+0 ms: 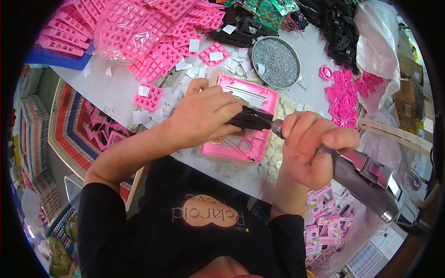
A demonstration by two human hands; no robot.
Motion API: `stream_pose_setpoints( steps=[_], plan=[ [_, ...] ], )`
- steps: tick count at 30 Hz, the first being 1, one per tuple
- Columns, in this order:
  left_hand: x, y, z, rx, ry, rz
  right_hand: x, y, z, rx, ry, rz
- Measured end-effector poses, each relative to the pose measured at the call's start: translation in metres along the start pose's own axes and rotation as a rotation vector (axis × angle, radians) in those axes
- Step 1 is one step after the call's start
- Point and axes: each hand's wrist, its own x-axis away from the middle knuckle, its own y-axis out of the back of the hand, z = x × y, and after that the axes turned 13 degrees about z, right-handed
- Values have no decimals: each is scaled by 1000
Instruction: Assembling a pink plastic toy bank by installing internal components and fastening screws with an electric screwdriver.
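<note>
My right hand (308, 146) is wrapped round a dark grey electric screwdriver (357, 176). The tool lies almost level, and its tip end points left at a black plastic part (252, 118). With bent fingers my left hand (206, 113) grips the other end of that black part. Beneath it lies an open pink plastic housing (262, 146) with a silvery strip in its upper half and thin wires in its lower half. The left fingertips are partly hidden, and whether the bit touches a screw cannot be made out.
A round tin of small screws (276, 62) stands beyond the housing. Pink keypads (153, 60) and white paper slips cover the far left. Pink rings (343, 97) are heaped at the right, near a plastic bag (378, 41). Green circuit boards (266, 14) lie at the back.
</note>
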Motion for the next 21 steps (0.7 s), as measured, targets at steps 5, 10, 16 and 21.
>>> stream_pose_setpoints(
  steps=[5, 10, 16, 21],
  plan=[
    [11, 3, -4, 66, -17, -12, -1, -5, -5, 29, -21, 118],
    [18, -2, -3, 92, 1, -37, 2, -8, -22, 107, -27, 216],
    [17, -6, -3, 92, 7, -55, 4, -13, -27, 128, -39, 198],
    [18, -8, -1, 104, 8, -58, 5, -18, -26, 195, -46, 202]
  ],
)
